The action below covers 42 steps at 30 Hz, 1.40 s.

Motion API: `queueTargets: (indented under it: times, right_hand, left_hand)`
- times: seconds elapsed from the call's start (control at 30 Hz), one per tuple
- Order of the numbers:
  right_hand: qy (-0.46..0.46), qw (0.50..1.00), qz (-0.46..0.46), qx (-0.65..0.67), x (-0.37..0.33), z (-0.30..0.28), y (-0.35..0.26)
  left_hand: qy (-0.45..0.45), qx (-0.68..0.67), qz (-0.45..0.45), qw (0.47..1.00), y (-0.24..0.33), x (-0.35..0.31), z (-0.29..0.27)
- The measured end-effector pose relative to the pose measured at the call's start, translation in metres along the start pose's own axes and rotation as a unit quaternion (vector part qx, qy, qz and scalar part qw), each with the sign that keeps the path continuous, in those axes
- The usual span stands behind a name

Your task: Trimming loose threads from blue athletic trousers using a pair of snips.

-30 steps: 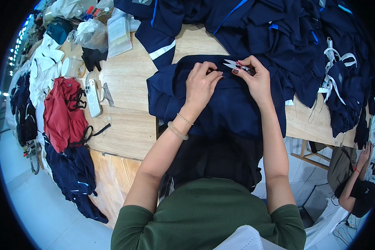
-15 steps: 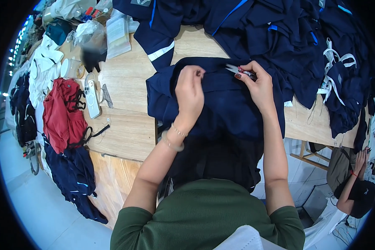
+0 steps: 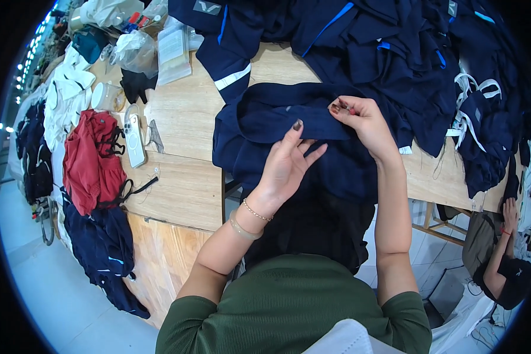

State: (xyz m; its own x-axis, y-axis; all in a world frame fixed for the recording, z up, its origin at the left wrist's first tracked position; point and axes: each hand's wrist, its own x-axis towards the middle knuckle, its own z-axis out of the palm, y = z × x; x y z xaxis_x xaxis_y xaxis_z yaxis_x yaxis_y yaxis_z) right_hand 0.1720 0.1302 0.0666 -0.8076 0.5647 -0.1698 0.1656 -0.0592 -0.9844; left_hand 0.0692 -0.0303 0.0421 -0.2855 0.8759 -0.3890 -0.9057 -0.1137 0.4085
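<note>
The left hand (image 3: 282, 171) had just moved nearer to the body and opened, thumb and fingers spread at the fold of the navy cloth (image 3: 259, 123), which lay beneath both hands. Up and to its right, the right hand (image 3: 366, 121) pinched the small scissors (image 3: 352, 111); their blades no longer showed, so I could not tell any cutting.

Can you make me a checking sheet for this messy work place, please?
Surface: wooden table, navy clothes piled across the back.
Job's things: navy cloth; tool, mostly hidden, red bit showing.
Clutter: phone, red garment, jar, plastic bag, all left.
Hands: left hand at the cloth, grip unclear; right hand closed on the tool.
Cables: thin dark ones, floor, lower right.
Surroundings: tiled floor; another person, right.
</note>
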Motion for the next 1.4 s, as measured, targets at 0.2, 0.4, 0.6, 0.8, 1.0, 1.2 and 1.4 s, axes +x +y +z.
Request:
queueTargets:
  times: [0.2,0.4,0.6,0.8,1.0,1.2,1.4]
  right_hand:
    - [0.161,0.967,-0.176,-0.084,-0.018,0.011,-0.03]
    - [0.139,0.926,-0.267,-0.23,-0.017,0.016,-0.032]
    - [0.209,0.956,-0.194,-0.071,-0.029,-0.004,-0.033]
    - [0.222,0.895,-0.266,-0.282,-0.047,-0.008,-0.037]
    - [0.2,0.878,-0.297,-0.317,-0.04,-0.004,-0.041]
    - [0.19,0.872,-0.314,-0.325,-0.035,-0.001,-0.042]
    - [0.188,0.88,-0.297,-0.32,-0.036,-0.004,-0.043]
  left_hand:
    - [0.035,0.054,0.065,0.996,0.011,0.0,0.027]
    - [0.023,0.065,0.056,0.996,0.015,-0.006,0.045]
    - [0.031,0.059,0.041,0.997,0.02,-0.005,0.04]
    - [0.028,0.052,0.028,0.998,0.022,-0.006,0.045]
    - [0.043,0.045,0.029,0.998,0.022,-0.007,0.047]
    - [0.043,0.05,0.027,0.997,0.022,-0.008,0.049]
    - [0.052,0.052,0.037,0.997,0.023,-0.009,0.049]
